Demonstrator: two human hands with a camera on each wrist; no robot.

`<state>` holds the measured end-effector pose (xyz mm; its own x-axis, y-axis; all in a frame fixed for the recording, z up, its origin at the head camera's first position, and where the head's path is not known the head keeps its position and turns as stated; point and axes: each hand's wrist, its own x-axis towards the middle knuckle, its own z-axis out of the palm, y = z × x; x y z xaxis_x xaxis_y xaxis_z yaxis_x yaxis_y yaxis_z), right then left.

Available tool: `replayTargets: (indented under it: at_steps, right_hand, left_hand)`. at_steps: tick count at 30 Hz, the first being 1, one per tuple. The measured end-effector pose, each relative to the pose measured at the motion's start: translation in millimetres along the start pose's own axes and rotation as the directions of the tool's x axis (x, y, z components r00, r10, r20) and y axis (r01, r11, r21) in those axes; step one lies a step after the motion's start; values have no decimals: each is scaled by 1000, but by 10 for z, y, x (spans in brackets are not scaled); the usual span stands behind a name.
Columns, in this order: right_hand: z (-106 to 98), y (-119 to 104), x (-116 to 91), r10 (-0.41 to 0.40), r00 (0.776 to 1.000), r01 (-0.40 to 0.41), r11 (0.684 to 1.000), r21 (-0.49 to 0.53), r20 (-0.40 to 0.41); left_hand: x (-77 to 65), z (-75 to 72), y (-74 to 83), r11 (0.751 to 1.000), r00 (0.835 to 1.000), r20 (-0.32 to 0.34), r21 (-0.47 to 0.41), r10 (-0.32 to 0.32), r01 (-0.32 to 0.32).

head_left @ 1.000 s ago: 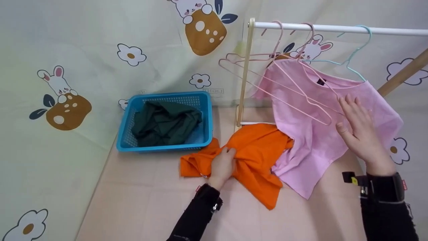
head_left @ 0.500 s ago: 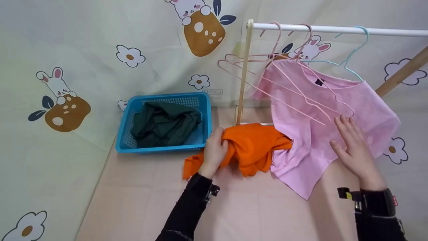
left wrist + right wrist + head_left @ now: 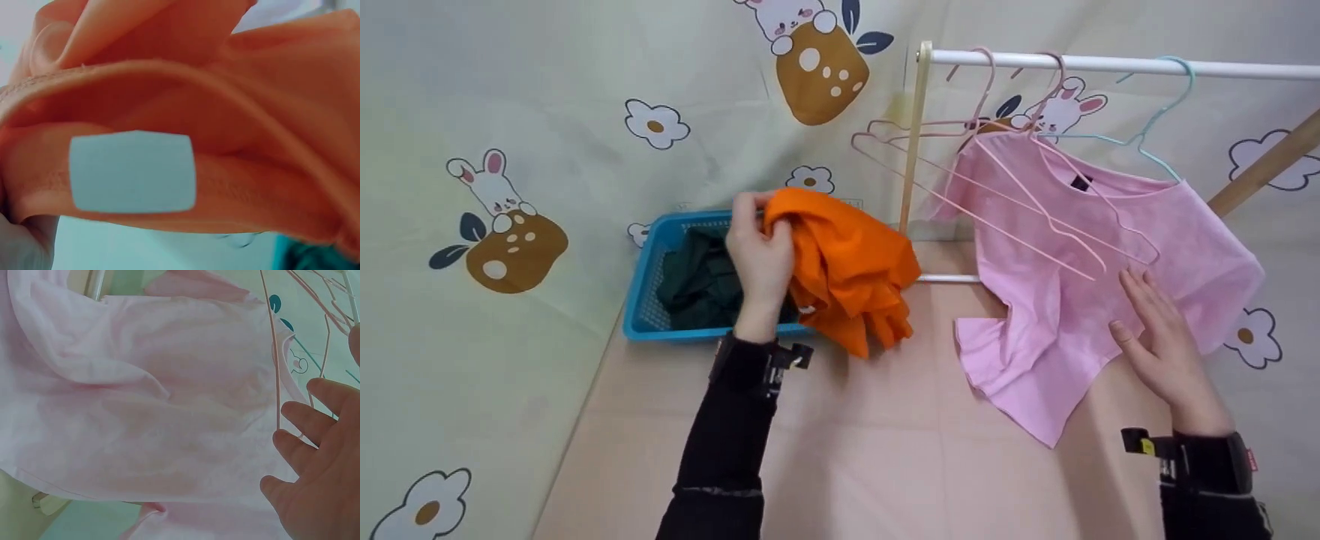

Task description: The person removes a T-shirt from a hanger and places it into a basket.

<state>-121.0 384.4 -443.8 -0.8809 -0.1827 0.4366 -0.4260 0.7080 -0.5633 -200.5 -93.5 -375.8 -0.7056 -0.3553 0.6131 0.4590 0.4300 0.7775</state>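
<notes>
My left hand (image 3: 761, 255) grips an orange shirt (image 3: 847, 259) by a bunched edge, holding it over the right part of the blue basket (image 3: 641, 326). In the left wrist view a curved band and a pale rectangular label (image 3: 134, 171) show on the orange cloth. Inside the basket lies a crumpled dark green garment (image 3: 701, 277), partly covered by that hand and shirt. With fingers extended, my right hand (image 3: 1166, 352) is at the front of a pink shirt (image 3: 1110, 315) on a teal hanger (image 3: 1147, 131). The fingertips are close to the lower end of a pink hanger (image 3: 1080, 232).
A rack with a white rail (image 3: 1095, 64) and wooden posts (image 3: 916, 150) carries the pink shirt, the teal hanger and two pink hangers. Behind everything hangs a patterned cloth backdrop (image 3: 585, 60). A pale pinkish cloth surface (image 3: 885, 450) lies below.
My left hand has lifted the orange shirt off the surface and carried it up and left to the basket. My right hand has dropped slightly away from the hanger.
</notes>
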Motion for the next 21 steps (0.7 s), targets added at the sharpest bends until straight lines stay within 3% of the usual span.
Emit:
replayTargets:
  at_steps: [3, 7, 10, 13, 15, 17, 21]
  right_hand:
    - [-5, 13, -15, 15, 1000, -15, 1000, 3, 3]
    - [-13, 34, -37, 28, 1000, -28, 1000, 11, -3]
    - [-29, 47, -55, 37, 999, -37, 999, 12, -16]
    - [-49, 49, -66, 42, 998, -42, 999, 6, -35]
    - [-61, 47, -70, 40, 998, -40, 999, 5, -48]
    - [-68, 47, -74, 38, 998, -38, 999, 6, -59]
    - [-70, 48, -85, 30, 997, -30, 1000, 2, -69]
  left_hand:
    - [214, -182, 83, 1000, 993, -119, -14, -11, 9]
    - [450, -425, 159, 999, 963, -267, -46, -38, 27]
    - [574, -605, 167, 996, 937, -340, -56, -83, 68]
    - [627, -734, 87, 997, 915, -395, -32, -76, 69]
    - [621, -780, -14, 998, 915, -401, 29, -38, 54]
    - [580, -796, -171, 988, 925, -377, 156, 50, 10]
    - [411, -767, -571, 912, 951, -218, 392, 219, -120]
